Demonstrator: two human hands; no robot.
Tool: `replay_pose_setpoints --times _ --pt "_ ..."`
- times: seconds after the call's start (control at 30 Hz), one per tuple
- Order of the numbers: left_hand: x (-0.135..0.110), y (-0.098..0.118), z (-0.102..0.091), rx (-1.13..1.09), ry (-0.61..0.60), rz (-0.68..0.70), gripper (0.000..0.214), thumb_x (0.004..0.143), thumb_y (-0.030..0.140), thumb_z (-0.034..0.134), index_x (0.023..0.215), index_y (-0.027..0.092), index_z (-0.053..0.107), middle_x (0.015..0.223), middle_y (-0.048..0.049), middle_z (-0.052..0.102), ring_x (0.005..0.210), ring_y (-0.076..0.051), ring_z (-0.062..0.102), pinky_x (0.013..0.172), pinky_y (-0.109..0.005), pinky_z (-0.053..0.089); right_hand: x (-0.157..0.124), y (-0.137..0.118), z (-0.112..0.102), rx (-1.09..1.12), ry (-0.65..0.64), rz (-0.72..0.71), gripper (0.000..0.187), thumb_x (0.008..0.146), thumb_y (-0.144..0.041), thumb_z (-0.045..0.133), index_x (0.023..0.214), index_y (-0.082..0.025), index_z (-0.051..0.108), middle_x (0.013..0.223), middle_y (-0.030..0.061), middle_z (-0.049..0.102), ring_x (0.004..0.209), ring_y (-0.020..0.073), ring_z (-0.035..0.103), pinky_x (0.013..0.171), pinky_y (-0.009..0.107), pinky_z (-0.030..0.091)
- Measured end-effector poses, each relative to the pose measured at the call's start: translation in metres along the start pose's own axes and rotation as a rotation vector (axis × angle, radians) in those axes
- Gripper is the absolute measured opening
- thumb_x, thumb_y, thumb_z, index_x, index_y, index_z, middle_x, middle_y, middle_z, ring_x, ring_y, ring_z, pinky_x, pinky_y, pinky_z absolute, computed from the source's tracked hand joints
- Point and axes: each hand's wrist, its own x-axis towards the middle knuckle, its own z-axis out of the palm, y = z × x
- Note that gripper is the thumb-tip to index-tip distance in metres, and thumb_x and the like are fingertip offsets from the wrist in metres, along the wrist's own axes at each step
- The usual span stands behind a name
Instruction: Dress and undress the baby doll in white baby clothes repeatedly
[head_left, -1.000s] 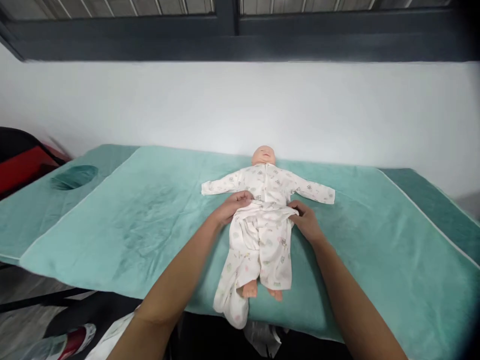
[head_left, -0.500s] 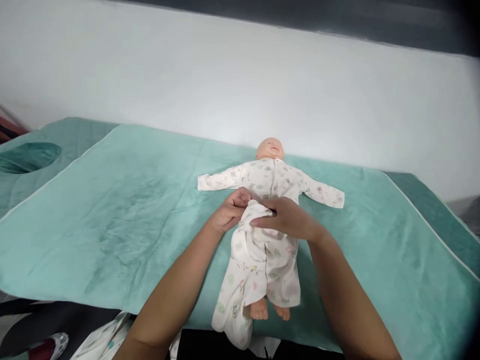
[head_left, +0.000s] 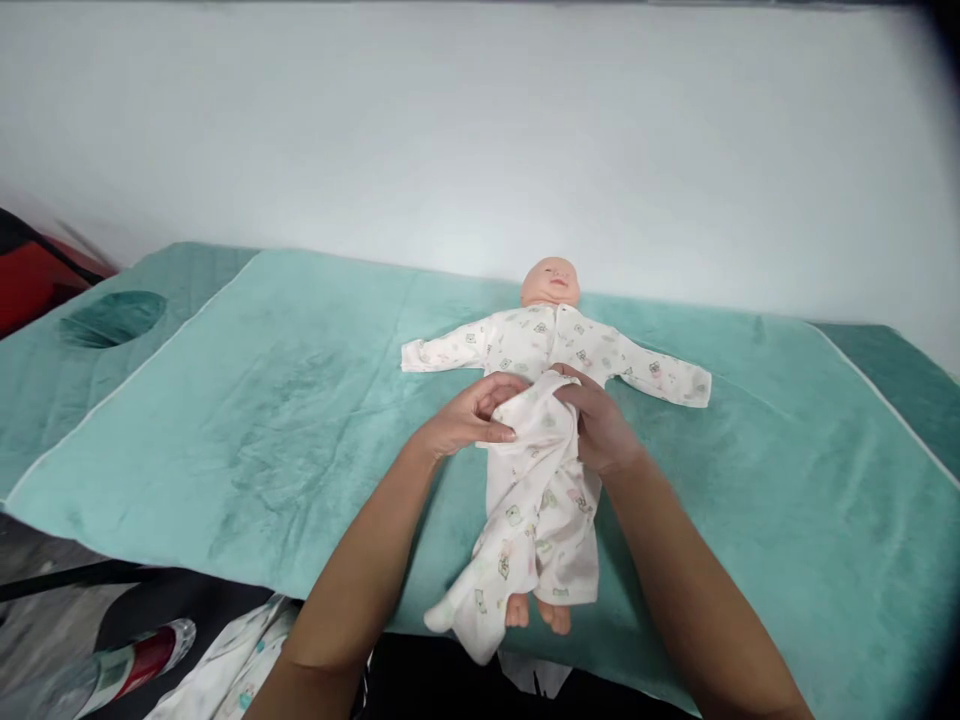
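Note:
A baby doll (head_left: 550, 281) lies on its back, arms spread, in a white top with small printed pictures (head_left: 517, 338) and matching trousers (head_left: 570, 560). Its bare feet show below the trouser hems. My left hand (head_left: 480, 412) grips the left side of a white printed baby garment (head_left: 517, 505), thumb on top. On the opposite side, my right hand (head_left: 600, 420) pinches the upper edge, its fingers partly behind the cloth. The garment lies bunched over the doll's belly and one leg, its lower end hanging past the feet. I cannot make out its exact kind.
The doll rests on a green plush cover (head_left: 300, 400) over a bed with a face hole (head_left: 112, 318) at the left. A white wall (head_left: 480, 130) stands behind. Below the near edge are a bottle with a red label (head_left: 142, 665) and folded white cloth (head_left: 232, 665).
My right hand has shifted from over the garment to its right edge. The cloth is now spread wider between both hands, and its lower end has risen slightly. The camera view has tilted down.

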Motion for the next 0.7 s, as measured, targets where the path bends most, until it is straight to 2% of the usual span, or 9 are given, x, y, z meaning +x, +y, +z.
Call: replay_pose_setpoints --times 0.07,0.17,0.27,0.37,0.43,0.5,0.57,0.67,0.7 --pt "0.000 0.004 0.003 0.080 -0.037 -0.061 0.058 0.061 0.026 0.089 0.113 0.019 0.063 0.092 -0.0018 0.065 0.078 -0.014 0.060 0.066 -0.020 0.044 0.003 0.003 -0.002 0.077 0.017 -0.018 0.025 0.075 -0.037 0.072 0.082 -0.022 0.053 0.068 -0.0036 0.052 0.059 0.0127 0.050 0.055 0.025 0.041" --pt "0.001 0.004 0.006 0.190 -0.067 -0.135 0.041 0.064 0.031 0.087 0.097 0.013 0.068 0.085 -0.0017 0.065 0.076 -0.015 0.059 0.069 -0.022 0.045 0.002 0.006 -0.004 0.107 0.013 -0.026 0.031 0.076 -0.044 0.073 0.087 -0.023 0.053 0.075 -0.0020 0.059 0.067 0.0160 0.057 0.062 0.027 0.046" --pt "0.003 -0.007 0.008 0.059 0.083 -0.037 0.041 0.064 0.039 0.087 0.088 0.012 0.068 0.079 -0.0017 0.066 0.073 -0.015 0.060 0.068 -0.023 0.046 -0.002 0.005 -0.005 0.026 -0.019 -0.015 0.038 0.074 -0.049 0.076 0.091 -0.023 0.054 0.076 -0.0021 0.060 0.069 0.0160 0.059 0.062 0.027 0.047" --pt "0.003 -0.017 0.012 -0.194 0.289 0.093 0.046 0.057 0.043 0.089 0.083 0.015 0.064 0.069 0.0016 0.061 0.062 -0.012 0.057 0.061 -0.022 0.046 -0.005 -0.002 -0.004 -0.176 -0.208 0.015 0.036 0.079 -0.052 0.072 0.086 -0.022 0.055 0.072 -0.0039 0.057 0.060 0.0110 0.053 0.055 0.022 0.042" --pt "0.004 -0.019 0.015 -0.266 0.354 0.102 0.041 0.057 0.038 0.089 0.074 0.016 0.058 0.061 0.0042 0.056 0.053 -0.009 0.051 0.054 -0.020 0.043 -0.006 -0.007 0.000 -0.347 -0.405 0.064 0.033 0.079 -0.049 0.073 0.088 -0.021 0.057 0.066 -0.0060 0.054 0.051 0.0089 0.048 0.047 0.021 0.036" --pt "0.004 -0.018 0.018 -0.281 0.386 0.081 0.038 0.060 0.032 0.087 0.069 0.017 0.053 0.056 0.0063 0.050 0.047 -0.007 0.045 0.049 -0.019 0.040 -0.007 -0.010 0.006 -0.484 -0.521 0.083 0.035 0.075 -0.041 0.078 0.099 -0.022 0.060 0.064 -0.0070 0.055 0.048 0.0090 0.046 0.045 0.021 0.033" --pt "0.003 -0.017 0.020 -0.273 0.409 0.071 0.035 0.063 0.027 0.085 0.068 0.017 0.052 0.054 0.0075 0.047 0.045 -0.006 0.042 0.046 -0.018 0.037 -0.007 -0.008 0.012 -0.577 -0.500 0.023 0.036 0.073 -0.033 0.079 0.104 -0.023 0.063 0.066 -0.0058 0.059 0.052 0.0100 0.049 0.048 0.022 0.036" --pt "0.002 -0.018 0.016 -0.228 0.405 0.061 0.033 0.065 0.030 0.084 0.067 0.016 0.054 0.054 0.0064 0.048 0.045 -0.006 0.042 0.045 -0.017 0.035 -0.006 0.001 0.015 -0.612 -0.391 0.007 0.012 0.079 -0.031 0.071 0.083 -0.021 0.068 0.064 -0.0033 0.061 0.055 0.0120 0.052 0.054 0.025 0.040" --pt "0.001 -0.018 0.014 -0.203 0.379 0.055 0.033 0.065 0.033 0.084 0.068 0.015 0.056 0.056 0.0052 0.051 0.047 -0.006 0.044 0.046 -0.018 0.036 -0.006 0.004 0.014 -0.572 -0.335 0.036 0.011 0.080 -0.031 0.070 0.078 -0.020 0.067 0.063 -0.0027 0.061 0.056 0.0128 0.054 0.055 0.025 0.041"
